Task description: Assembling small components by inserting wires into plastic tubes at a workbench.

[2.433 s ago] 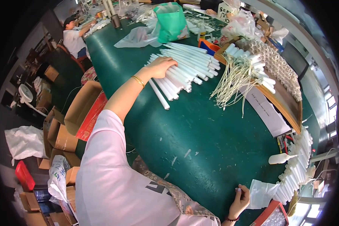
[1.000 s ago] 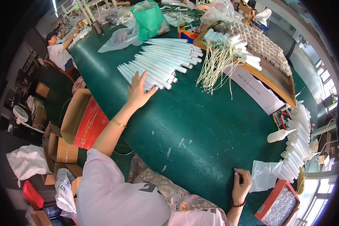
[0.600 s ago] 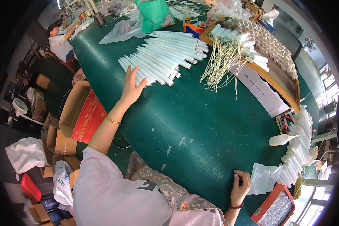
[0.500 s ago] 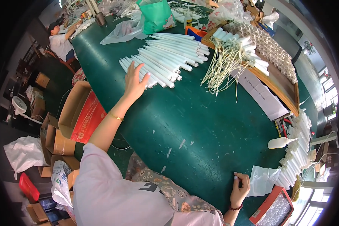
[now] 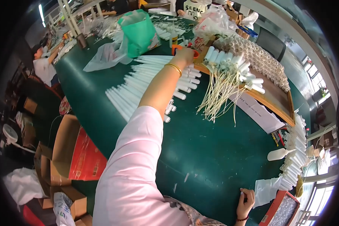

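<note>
My left hand [image 5: 184, 57] is stretched far across the table, over an orange holder [image 5: 195, 54] that looks like a tape dispenser. Its fingers are hidden behind the back of the hand, so its grip does not show. Beneath my left forearm, white tubes [image 5: 142, 77] lie fanned out in a row. My right hand [image 5: 245, 203] rests at the near right of the table with its fingers curled in and nothing visible in them. Beside it lies a clear plastic bag [image 5: 265, 191].
A wooden tray [image 5: 279, 109] at right holds stacked hollow tubes [image 5: 258, 52] and white tubes with cords [image 5: 222, 90]. A green bag [image 5: 139, 35] stands at the far side. A white squeeze bottle [image 5: 277, 154] and red box [image 5: 265, 218] are at right; cartons [image 5: 66, 147] stand left.
My left hand has moved from the near end of the white tubes, fingers spread, forward and right to the orange holder. My right hand has stayed near the plastic bag, its fingers curled.
</note>
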`<state>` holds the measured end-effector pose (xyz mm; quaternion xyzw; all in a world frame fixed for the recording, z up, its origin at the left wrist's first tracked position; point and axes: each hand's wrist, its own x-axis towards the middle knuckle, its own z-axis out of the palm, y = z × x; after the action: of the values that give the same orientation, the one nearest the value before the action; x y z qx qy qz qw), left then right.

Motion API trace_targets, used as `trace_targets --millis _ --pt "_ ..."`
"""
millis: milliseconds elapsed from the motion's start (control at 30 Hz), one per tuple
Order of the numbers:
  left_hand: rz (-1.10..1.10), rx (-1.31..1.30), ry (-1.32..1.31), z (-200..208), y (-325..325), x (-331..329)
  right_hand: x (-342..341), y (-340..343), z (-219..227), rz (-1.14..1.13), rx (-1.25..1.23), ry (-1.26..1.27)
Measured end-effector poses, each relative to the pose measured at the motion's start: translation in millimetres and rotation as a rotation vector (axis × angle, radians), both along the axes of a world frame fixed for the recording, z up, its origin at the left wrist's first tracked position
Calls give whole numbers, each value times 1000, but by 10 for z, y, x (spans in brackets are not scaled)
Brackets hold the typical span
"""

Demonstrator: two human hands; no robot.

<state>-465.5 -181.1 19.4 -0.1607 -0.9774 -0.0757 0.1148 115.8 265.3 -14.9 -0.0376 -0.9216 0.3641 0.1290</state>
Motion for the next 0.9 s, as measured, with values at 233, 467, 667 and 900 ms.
trace_targets --millis 233,467,667,900 --pt "-29 -62 -98 -103 79 -424 26 26 11 -29 11 -36" --pt "-16 -384 15 831 -41 -38 56 104 26 25 44 -32" --pt "-201 -350 -250 1585 -1476 1140 27 98 0 96 -31 -9" --pt "57 -254 -249 1054 -2861 3576 97 107 0 108 -49 -36"
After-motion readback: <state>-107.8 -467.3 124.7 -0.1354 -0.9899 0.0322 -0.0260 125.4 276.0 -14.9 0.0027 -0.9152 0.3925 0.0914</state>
